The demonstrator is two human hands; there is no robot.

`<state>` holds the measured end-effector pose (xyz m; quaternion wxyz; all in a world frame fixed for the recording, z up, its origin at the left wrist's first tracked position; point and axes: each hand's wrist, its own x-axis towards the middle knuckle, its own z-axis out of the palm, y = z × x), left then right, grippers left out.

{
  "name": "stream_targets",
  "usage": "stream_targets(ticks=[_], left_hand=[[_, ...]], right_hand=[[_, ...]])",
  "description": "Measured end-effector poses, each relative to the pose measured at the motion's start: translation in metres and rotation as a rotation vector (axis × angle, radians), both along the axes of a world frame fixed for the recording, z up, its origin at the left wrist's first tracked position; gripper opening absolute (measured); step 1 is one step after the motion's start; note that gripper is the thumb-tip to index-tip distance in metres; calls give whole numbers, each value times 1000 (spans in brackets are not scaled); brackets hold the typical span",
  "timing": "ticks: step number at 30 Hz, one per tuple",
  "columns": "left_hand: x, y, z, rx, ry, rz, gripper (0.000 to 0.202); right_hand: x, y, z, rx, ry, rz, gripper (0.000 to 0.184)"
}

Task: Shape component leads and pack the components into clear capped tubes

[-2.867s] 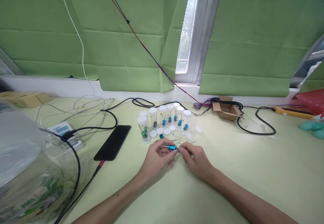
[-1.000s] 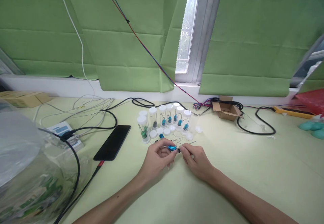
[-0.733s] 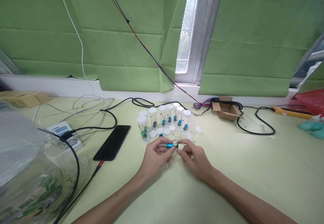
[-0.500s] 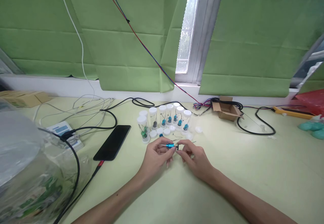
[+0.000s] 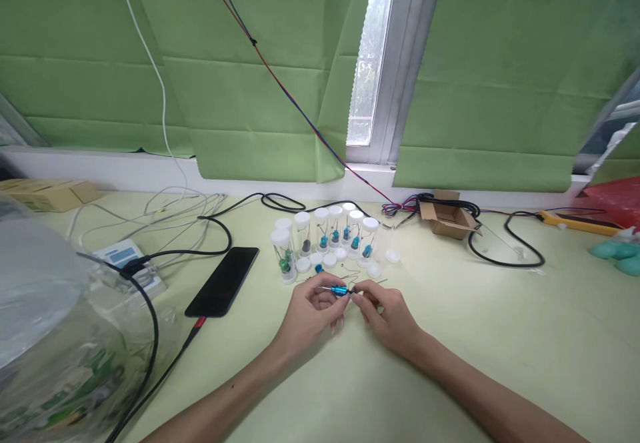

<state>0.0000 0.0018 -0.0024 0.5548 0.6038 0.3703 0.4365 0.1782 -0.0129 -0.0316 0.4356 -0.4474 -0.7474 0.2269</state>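
Right of the black phone (image 5: 223, 281), the left hand (image 5: 306, 314) pinches a small blue axial component (image 5: 340, 290) by its body, just above the worktop (image 5: 500, 343), in front of the capped vials (image 5: 321, 228). The fingers of the right hand (image 5: 389, 314) nip its right wire lead. Judging by how thin that lead is, working it wants a fine, steady pinch.

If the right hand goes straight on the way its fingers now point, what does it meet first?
Probably the left hand: the right hand points left along the blue part that both pinch, with nothing else between them. Depth is unclear.
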Motion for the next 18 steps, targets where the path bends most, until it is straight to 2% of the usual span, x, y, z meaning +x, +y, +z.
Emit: stream_targets(ticks=[10,15,18], left_hand=[[1,0,-4,-5,0,-3,22],[2,0,-3,-28,-10,-2,22],[2,0,-1,-32,-17,15,20]], right_hand=[[-1,0,2,10,-24,-7,40],[-1,1,0,1,-25,-16,42],[-1,1,0,-13,-9,-20,35]])
